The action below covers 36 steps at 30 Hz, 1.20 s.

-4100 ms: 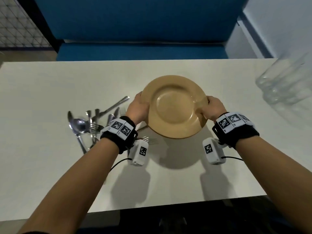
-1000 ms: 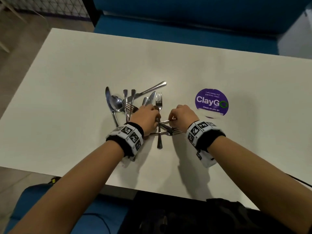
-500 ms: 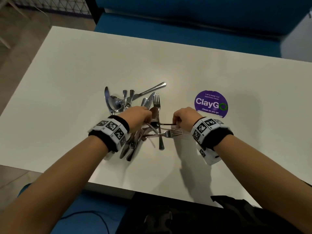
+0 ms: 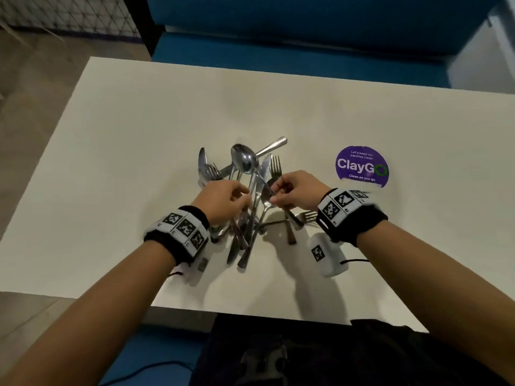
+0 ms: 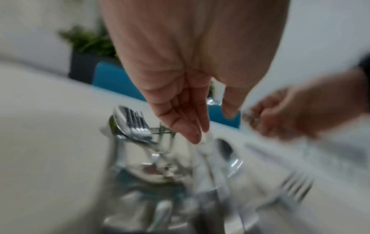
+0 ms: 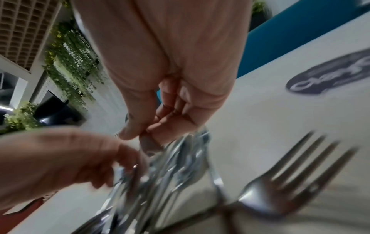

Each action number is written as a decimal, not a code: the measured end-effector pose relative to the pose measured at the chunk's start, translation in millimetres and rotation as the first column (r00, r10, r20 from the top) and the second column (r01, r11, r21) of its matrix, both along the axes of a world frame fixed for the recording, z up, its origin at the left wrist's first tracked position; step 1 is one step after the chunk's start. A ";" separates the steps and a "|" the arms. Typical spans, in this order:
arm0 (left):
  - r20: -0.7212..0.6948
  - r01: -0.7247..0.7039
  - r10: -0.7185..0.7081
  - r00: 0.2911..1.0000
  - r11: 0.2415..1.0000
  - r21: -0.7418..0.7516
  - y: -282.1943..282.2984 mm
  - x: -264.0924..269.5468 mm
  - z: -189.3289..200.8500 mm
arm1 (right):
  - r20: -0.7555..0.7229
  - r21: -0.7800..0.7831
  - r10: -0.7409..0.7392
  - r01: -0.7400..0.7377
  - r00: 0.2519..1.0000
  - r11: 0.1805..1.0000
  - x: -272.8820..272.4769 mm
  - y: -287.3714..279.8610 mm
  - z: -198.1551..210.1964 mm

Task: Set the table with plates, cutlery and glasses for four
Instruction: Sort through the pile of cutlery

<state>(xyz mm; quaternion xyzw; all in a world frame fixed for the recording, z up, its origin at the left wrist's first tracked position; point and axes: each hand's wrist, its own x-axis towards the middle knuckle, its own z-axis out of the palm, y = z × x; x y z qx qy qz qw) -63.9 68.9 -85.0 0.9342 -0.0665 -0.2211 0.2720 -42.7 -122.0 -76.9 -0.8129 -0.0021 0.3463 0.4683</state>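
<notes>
A tangle of steel cutlery (image 4: 250, 218) lies mid-table: spoons, forks and knives. My left hand (image 4: 242, 197) grips a bundle of these pieces around their middles. A large spoon (image 4: 244, 161) sticks up past the fingers, and handles trail back under the wrist. My right hand (image 4: 274, 195) is close beside it. Thumb and fingers (image 6: 138, 133) pinch a smaller spoon (image 4: 267, 192) in the bundle. One fork (image 4: 305, 216) lies flat under the right wrist, also seen as the fork (image 6: 290, 182). The left wrist view is blurred. No plates or glasses are in view.
The white table (image 4: 139, 135) has a round purple ClayGo sticker (image 4: 361, 167) right of the hands. A blue bench (image 4: 278, 51) runs along the far edge. The table's left edge drops to the floor, and its near edge is at my lap.
My left hand has lifted and gathered the cutlery, so the large spoon now stands above the fingers. My right hand has moved in and pinches a spoon. The plate from earlier is out of view.
</notes>
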 end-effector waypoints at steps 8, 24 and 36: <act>-0.325 -0.475 0.362 0.874 0.779 -0.410 0.9 8.1 1.5 | 0.152 -0.063 -0.156 0.167 0.976 0.984 -22.6 52.1 -11.9; -0.426 -0.464 0.278 0.861 0.772 -0.435 24.8 3.8 -3.0 | -0.005 -0.348 -0.563 0.526 0.827 0.776 -28.1 40.3 -41.7; -0.419 -0.518 0.317 0.851 0.639 -0.569 23.9 15.4 0.5 | 0.100 0.221 -0.530 0.501 0.842 0.837 10.5 100.1 11.7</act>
